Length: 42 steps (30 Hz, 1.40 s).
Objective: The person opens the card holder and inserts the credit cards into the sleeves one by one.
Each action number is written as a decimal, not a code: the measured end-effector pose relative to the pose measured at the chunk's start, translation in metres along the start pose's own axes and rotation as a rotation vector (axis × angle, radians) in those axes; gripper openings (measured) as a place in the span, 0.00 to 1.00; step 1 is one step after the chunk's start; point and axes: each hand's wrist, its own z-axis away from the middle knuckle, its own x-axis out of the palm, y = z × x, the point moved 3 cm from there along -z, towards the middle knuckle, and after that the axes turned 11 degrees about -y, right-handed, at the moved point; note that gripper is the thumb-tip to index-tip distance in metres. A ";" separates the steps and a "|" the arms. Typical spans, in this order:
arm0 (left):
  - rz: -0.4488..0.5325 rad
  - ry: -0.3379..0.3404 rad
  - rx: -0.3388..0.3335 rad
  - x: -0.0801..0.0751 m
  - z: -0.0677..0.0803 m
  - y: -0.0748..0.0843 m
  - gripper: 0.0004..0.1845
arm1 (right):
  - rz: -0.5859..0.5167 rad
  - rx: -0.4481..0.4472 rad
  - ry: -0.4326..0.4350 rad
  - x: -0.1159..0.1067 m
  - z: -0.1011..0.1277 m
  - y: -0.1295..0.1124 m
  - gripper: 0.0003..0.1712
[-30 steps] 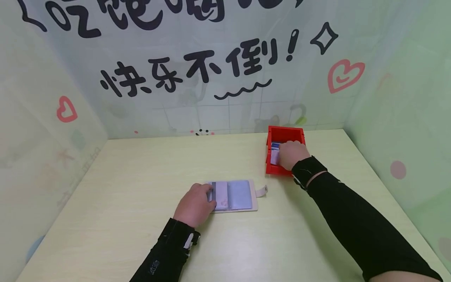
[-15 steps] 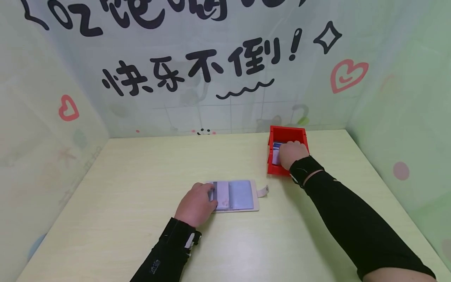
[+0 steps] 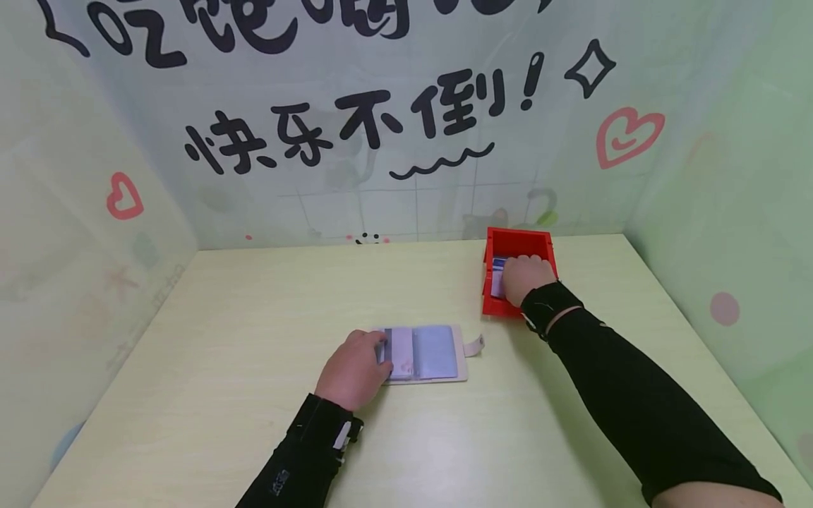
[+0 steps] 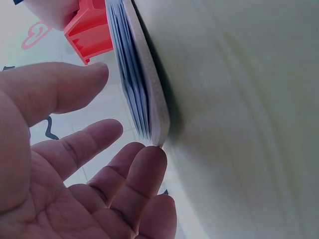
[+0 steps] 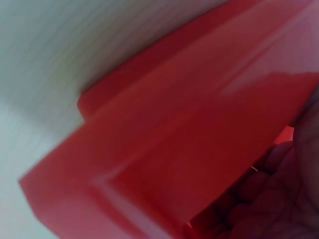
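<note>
An open card holder (image 3: pixel 427 353) with clear sleeves lies flat on the pale table (image 3: pixel 222 331), its strap sticking out to the right. My left hand (image 3: pixel 352 367) rests on its left page; in the left wrist view the left hand (image 4: pixel 75 164) has relaxed fingers, one tip touching the corner of the card holder (image 4: pixel 137 79). My right hand (image 3: pixel 526 276) reaches into a red bin (image 3: pixel 517 241) at the back right, fingers curled down over blue-and-white cards (image 3: pixel 496 276). The right wrist view shows only the red bin (image 5: pixel 164 149) wall and curled fingers (image 5: pixel 279 199); a pinch is hidden.
Printed walls close the table in at the back, left and right. The red bin (image 4: pixel 89 30) stands near the back wall. Bare tabletop stretches left of the card holder and along the front edge.
Almost nothing: the right hand stays inside the red bin over the cards, and the left hand keeps resting on the card holder.
</note>
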 end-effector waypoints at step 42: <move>-0.008 0.053 0.020 -0.002 0.002 -0.003 0.31 | -0.556 0.052 0.208 -0.029 0.056 -0.001 0.23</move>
